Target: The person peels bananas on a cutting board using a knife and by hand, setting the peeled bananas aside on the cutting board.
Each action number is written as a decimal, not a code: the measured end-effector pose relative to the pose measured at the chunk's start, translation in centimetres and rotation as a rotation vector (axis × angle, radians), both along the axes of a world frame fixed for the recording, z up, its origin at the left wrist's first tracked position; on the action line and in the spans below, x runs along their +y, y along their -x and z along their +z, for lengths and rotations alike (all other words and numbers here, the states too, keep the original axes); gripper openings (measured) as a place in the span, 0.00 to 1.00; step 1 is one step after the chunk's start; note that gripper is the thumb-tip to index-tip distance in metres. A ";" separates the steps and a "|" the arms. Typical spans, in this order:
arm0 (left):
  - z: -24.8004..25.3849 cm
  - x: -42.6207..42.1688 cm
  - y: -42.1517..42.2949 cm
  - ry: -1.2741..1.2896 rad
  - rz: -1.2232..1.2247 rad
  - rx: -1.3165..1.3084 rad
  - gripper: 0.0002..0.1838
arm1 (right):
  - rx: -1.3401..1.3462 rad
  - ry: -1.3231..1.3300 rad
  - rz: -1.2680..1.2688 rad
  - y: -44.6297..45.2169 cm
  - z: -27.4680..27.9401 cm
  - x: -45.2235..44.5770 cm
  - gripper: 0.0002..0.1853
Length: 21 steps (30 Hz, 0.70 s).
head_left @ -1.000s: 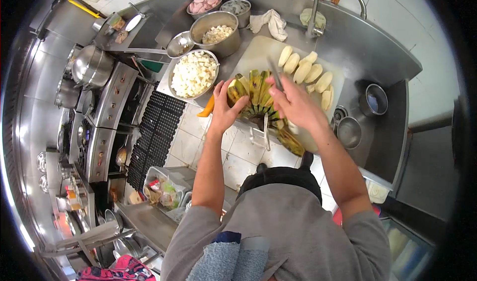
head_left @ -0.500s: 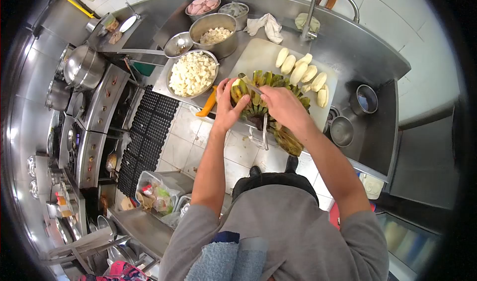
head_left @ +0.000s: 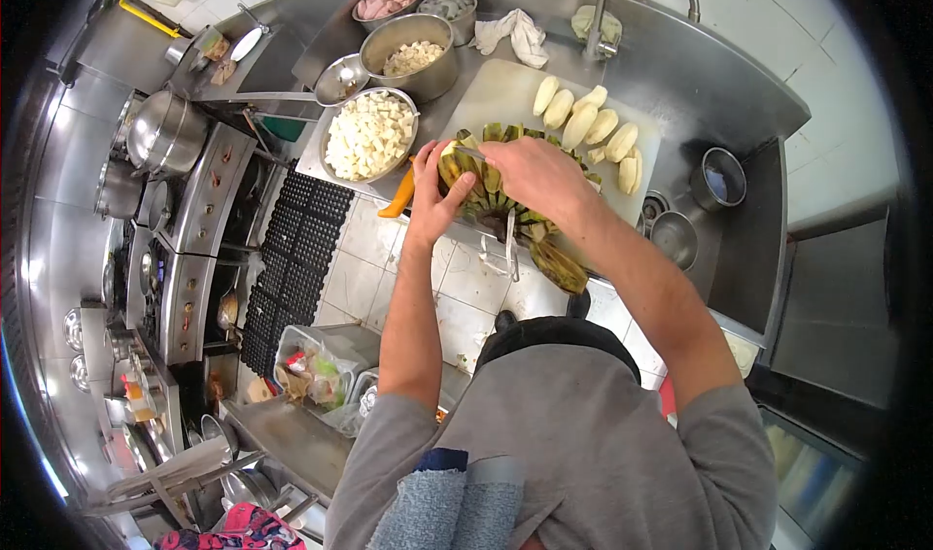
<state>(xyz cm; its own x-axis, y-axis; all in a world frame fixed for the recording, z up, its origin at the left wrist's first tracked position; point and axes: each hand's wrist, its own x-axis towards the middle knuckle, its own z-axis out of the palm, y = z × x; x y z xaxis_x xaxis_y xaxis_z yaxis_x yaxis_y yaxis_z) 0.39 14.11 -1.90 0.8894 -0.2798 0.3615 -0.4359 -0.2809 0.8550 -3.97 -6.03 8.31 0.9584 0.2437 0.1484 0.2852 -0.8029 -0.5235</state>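
At the counter edge, a bunch of green-brown plantains (head_left: pixel 496 195) lies on the white cutting board (head_left: pixel 481 98), its stem toward me. My left hand (head_left: pixel 439 195) is closed round a plantain at the bunch's left end, thumb along its near side. In my right hand (head_left: pixel 539 176) is a small knife (head_left: pixel 470 152), its metal blade against that plantain's upper part, where pale flesh shows. The handle is hidden in my fingers. Several peeled plantains (head_left: pixel 580 124) lie at the board's far right. An orange handle (head_left: pixel 398 195) sticks out left of my left hand.
Left of the board stand a bowl of pale cubes (head_left: pixel 369 137), a deep pot (head_left: pixel 437 79) and a long-handled pan (head_left: pixel 340 81). A faucet (head_left: pixel 603 40) and cloth (head_left: pixel 515 37) are behind. Metal bowls (head_left: pixel 673 239) sit in the sink at right. A stove (head_left: pixel 194 258) stands left.
The view has shifted slightly. My right hand and the knife have moved left along the plantain, closer to my left hand, which keeps its hold.
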 end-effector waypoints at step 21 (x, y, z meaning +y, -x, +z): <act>0.6 0.3 0.1 0.004 -0.056 0.099 0.32 | -0.091 -0.008 0.018 0.6 -1.6 -0.1 0.17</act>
